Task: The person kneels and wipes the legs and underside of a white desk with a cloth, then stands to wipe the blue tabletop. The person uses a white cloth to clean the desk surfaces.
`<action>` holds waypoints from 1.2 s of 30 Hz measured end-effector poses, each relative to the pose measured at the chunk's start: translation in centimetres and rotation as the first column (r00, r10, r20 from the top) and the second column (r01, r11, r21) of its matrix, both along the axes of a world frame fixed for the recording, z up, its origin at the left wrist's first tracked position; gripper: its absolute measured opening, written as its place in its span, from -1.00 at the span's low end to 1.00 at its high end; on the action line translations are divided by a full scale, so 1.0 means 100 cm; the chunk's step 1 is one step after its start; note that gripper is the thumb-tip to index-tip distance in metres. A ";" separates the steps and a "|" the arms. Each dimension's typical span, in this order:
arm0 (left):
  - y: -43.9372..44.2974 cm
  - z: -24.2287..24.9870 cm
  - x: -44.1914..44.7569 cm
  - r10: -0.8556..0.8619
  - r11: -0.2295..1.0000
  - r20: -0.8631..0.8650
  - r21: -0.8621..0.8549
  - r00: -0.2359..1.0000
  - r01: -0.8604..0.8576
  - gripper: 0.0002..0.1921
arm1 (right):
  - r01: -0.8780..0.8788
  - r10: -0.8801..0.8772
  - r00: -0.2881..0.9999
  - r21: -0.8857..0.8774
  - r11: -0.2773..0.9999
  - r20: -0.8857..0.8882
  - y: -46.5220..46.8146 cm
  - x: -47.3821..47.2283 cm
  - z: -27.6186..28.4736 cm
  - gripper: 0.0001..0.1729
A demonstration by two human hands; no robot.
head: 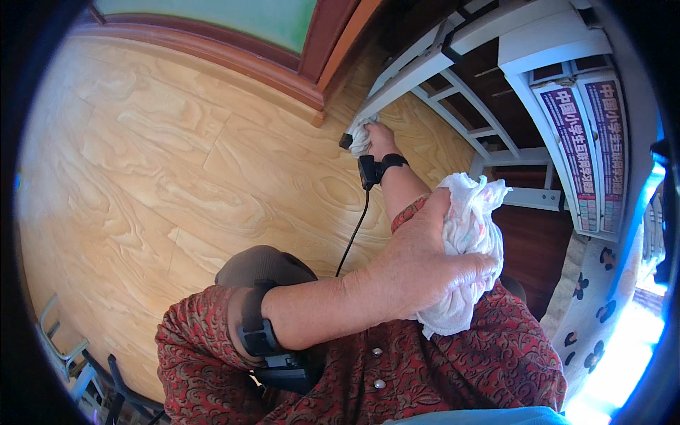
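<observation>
My left hand (414, 265) reaches across from the left, closed on a crumpled white cloth (473, 239) in front of my chest. Farther off, my right hand (381, 139) grips another white cloth (361, 139), which lies against the lower end of a white metal frame's leg (390, 93). A black end cap (345, 141) shows at the tip of that leg. Both forearms wear black straps with devices, and a black cable hangs from the right one. The left hand's fingertips are hidden behind its cloth.
A wooden door frame (212, 58) with a greenish panel stands beyond the wood-look floor (159, 159). At right are white metal bars and boxed books (574, 154), near a patterned cloth (589, 297). Metal-legged furniture (79, 350) is at lower left.
</observation>
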State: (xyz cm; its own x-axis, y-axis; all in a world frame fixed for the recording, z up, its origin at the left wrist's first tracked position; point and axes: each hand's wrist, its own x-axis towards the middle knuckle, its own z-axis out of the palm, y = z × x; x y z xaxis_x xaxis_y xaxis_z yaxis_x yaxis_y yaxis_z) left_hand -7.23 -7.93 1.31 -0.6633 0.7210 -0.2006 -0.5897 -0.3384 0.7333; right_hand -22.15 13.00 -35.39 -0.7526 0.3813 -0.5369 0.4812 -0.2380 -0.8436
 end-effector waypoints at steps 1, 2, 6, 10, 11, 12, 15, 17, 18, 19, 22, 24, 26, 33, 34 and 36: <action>-0.001 0.000 0.001 0.001 1.000 -0.024 -0.013 1.000 -0.002 -0.23 | 0.034 -0.035 0.999 -0.007 0.999 -0.020 -0.002 0.006 0.005 -0.64; -0.001 0.000 0.001 0.017 1.000 -0.037 0.001 0.999 -0.017 -0.23 | 0.080 -0.080 0.997 0.004 0.997 -0.021 -0.004 0.010 0.011 -0.62; 0.003 -0.002 0.004 -0.020 1.000 0.032 0.019 0.999 0.020 -0.21 | -0.027 0.152 0.981 0.695 0.718 -0.119 -0.011 0.011 0.040 -0.48; 0.006 -0.006 0.004 -0.031 0.998 0.045 0.060 0.998 0.029 -0.20 | -0.044 0.168 0.983 0.782 0.622 -0.078 -0.009 0.002 0.051 -0.55; 0.005 -0.007 0.004 -0.047 0.998 0.050 0.040 0.998 0.045 -0.20 | -0.112 0.186 0.983 0.794 0.598 -0.001 -0.008 0.000 0.049 -0.56; 0.007 -0.006 0.007 -0.011 0.998 0.042 0.057 0.999 0.009 -0.20 | -0.186 0.180 0.979 0.797 0.575 0.098 -0.006 0.000 0.045 -0.57; 0.003 -0.007 0.007 0.025 0.997 0.079 0.067 0.997 -0.031 -0.20 | -0.190 0.057 0.974 0.662 0.725 0.218 -0.002 -0.003 0.028 -0.59; 0.004 -0.007 0.007 0.002 0.995 0.114 0.098 0.994 -0.013 -0.21 | -0.253 0.134 0.965 0.664 0.704 0.226 0.003 -0.005 0.021 -0.56; 0.004 -0.008 0.006 -0.003 0.997 0.088 0.083 0.996 -0.004 -0.22 | -0.256 0.120 0.963 0.676 0.691 0.241 0.008 -0.003 0.020 -0.54; 0.005 -0.008 0.005 -0.010 0.997 0.068 0.076 0.998 0.005 -0.23 | -0.383 0.195 0.923 0.732 0.563 0.332 0.013 0.000 0.022 -0.49; 0.004 -0.006 0.007 -0.015 0.995 0.093 0.100 0.996 0.006 -0.25 | -0.606 0.287 0.792 0.753 0.256 0.539 0.040 0.024 0.036 -0.27; 0.002 -0.005 0.009 -0.028 0.992 0.122 0.122 0.992 0.013 -0.26 | -0.572 0.269 0.820 0.744 0.345 0.506 0.062 0.051 0.046 -0.26; 0.001 -0.006 0.010 -0.054 0.990 0.124 0.139 0.991 0.036 -0.27 | -0.400 0.177 0.916 0.785 0.472 0.361 0.080 0.070 0.045 -0.25; 0.010 -0.010 0.010 -0.041 0.998 0.048 0.045 0.998 0.039 -0.20 | -0.361 0.268 0.904 0.930 0.061 0.333 0.043 0.084 -0.014 -0.24; 0.011 -0.010 0.010 -0.031 0.999 0.043 0.028 0.999 0.030 -0.19 | -0.312 0.396 0.880 0.948 0.061 0.264 0.031 0.090 -0.015 -0.28; 0.009 -0.008 0.009 -0.061 0.998 0.056 0.021 0.997 0.060 -0.20 | -0.348 0.555 0.796 0.933 0.094 0.241 0.008 0.107 -0.007 -0.35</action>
State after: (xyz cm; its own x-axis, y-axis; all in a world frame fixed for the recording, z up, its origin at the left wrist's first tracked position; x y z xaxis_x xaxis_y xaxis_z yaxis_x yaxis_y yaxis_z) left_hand -6.29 -7.06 0.53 -0.6067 0.7633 -0.2221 -0.6497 -0.3150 0.6919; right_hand -11.42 13.80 -36.08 -0.9977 0.0616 0.0298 0.0482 0.9419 -0.3324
